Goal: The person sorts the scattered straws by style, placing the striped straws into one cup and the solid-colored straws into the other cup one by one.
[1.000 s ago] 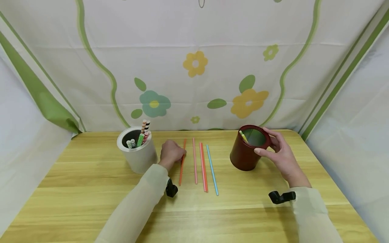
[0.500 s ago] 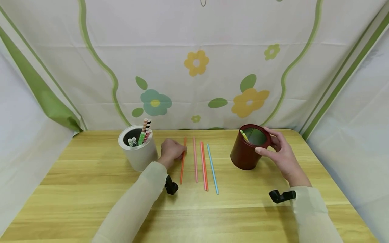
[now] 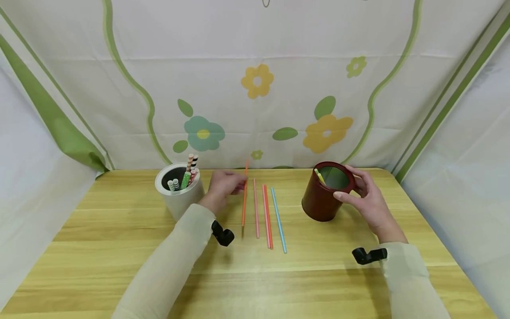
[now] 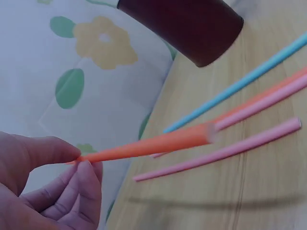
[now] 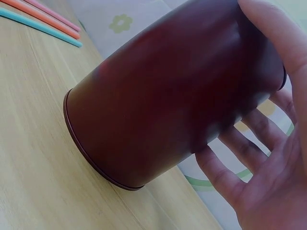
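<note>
My left hand (image 3: pixel 225 188) pinches an orange straw (image 3: pixel 244 204) between thumb and fingertips near its far end. In the left wrist view that orange straw (image 4: pixel 163 143) is off the table, its near end pointing toward the right. Around the side of a dark red cylindrical holder (image 3: pixel 320 204) my right hand (image 3: pixel 370 206) has its fingers spread, with the thumb at the rim. The holder (image 5: pixel 163 100) stands upright on the table, a yellow straw (image 3: pixel 319 176) leaning inside. Between the two hands lie pink straws (image 3: pixel 256 212), another orange straw (image 3: pixel 269 221) and a blue straw (image 3: pixel 279 221).
A white cylindrical holder (image 3: pixel 183 206) with several patterned straws (image 3: pixel 186 179) stands left of my left hand. Behind the wooden table (image 3: pixel 303 292) hangs a flowered curtain (image 3: pixel 223 88), and pale cloth (image 3: pixel 470 141) closes off the sides.
The orange straw in my left hand has risen off the table, and the hand has moved slightly up and away with it. My right hand stays on the dark red holder.
</note>
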